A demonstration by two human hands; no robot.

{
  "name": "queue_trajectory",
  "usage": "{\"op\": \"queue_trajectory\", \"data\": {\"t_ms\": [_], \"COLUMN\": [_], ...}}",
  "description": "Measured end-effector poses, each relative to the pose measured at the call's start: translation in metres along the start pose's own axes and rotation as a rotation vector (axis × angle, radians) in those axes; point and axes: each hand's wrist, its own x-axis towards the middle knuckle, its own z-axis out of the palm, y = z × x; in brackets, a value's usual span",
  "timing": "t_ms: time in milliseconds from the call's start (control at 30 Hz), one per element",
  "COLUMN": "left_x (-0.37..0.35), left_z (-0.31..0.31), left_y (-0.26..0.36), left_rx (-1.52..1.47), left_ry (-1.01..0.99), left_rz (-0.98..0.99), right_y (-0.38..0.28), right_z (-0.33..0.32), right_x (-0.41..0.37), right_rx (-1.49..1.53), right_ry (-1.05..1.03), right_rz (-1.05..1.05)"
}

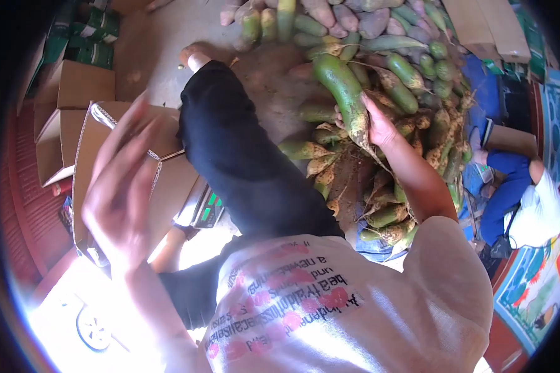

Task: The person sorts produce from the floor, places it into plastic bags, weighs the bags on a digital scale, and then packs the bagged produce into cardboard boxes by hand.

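A large green radish [341, 87] with a pale, soil-streaked root end is gripped near that end by my right hand [378, 124], thumb and fingers wrapped around it. It is held over a pile of green radishes [403, 99], many with thin roots and dirt on them. On the other side, my left hand [121, 193] is raised in front of an open cardboard box [171, 183], blurred by motion. Its fingers are stretched out with nothing in them. My bent leg lies between the box and the pile.
Purplish radishes [373, 23] lie at the far end of the pile. More cardboard boxes [81, 87] stand at the left. A device with green display segments [210, 208] sits beside my leg. Another person [535, 205] crouches at the right near a patterned cloth [541, 267].
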Motion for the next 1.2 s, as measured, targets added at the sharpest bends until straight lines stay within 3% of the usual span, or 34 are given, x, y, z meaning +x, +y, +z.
{"op": "queue_trajectory", "data": {"t_ms": [133, 267, 367, 500, 600, 733, 767, 800, 867, 900, 1000, 1033, 1133, 1200], "left_x": [0.057, 0.088, 0.090, 0.084, 0.079, 0.077, 0.078, 0.079, 0.078, 0.075, 0.064, 0.067, 0.072, 0.072], "left_z": [0.100, 0.195, 0.214, 0.221, 0.228, 0.235, 0.234, 0.233, 0.222, 0.216, 0.216, 0.227, 0.218, 0.223], "left_y": [0.003, 0.009, 0.012, 0.010, 0.008, 0.019, 0.019, 0.019, 0.023, 0.025, 0.038, 0.026, 0.017, 0.012], "left_rx": [-0.851, -1.085, -1.425, -1.477, -1.444, -1.440, -1.424, -1.407, -1.605, -1.699, -1.377, -1.240, -1.502, -1.479], "left_ry": [0.028, -0.134, -0.298, -0.231, -0.113, 0.021, 0.020, 0.017, -0.068, -0.114, -0.043, 0.011, -0.080, -0.077], "left_rz": [-0.233, -0.671, -0.700, -0.733, -0.705, -0.716, -0.715, -0.715, -0.586, -0.520, -0.195, -0.213, -0.498, -0.564], "right_y": [0.007, 0.015, 0.017, 0.010, 0.015, 0.021, 0.023, 0.022, 0.016, 0.014, 0.011, 0.010, 0.008, 0.007], "right_z": [0.036, 0.059, 0.064, 0.071, 0.074, 0.087, 0.084, 0.084, 0.089, 0.093, 0.096, 0.099, 0.098, 0.098], "right_x": [-0.041, -0.074, -0.089, -0.101, -0.096, -0.102, -0.099, -0.100, -0.101, -0.101, -0.099, -0.100, -0.102, -0.104], "right_rx": [0.121, 0.103, -0.012, -0.456, -0.770, -0.896, -0.808, -1.036, -1.490, -1.513, -1.619, -1.641, -1.729, -1.798], "right_ry": [-0.094, -0.099, -0.056, 0.015, 0.201, 0.254, 0.228, 0.277, 0.380, 0.437, 0.492, 0.480, 0.454, 0.454], "right_rz": [-0.072, -0.028, 0.011, -0.156, -0.400, -0.557, -0.611, -0.712, -0.918, -0.965, -1.062, -1.091, -1.133, -1.106]}}
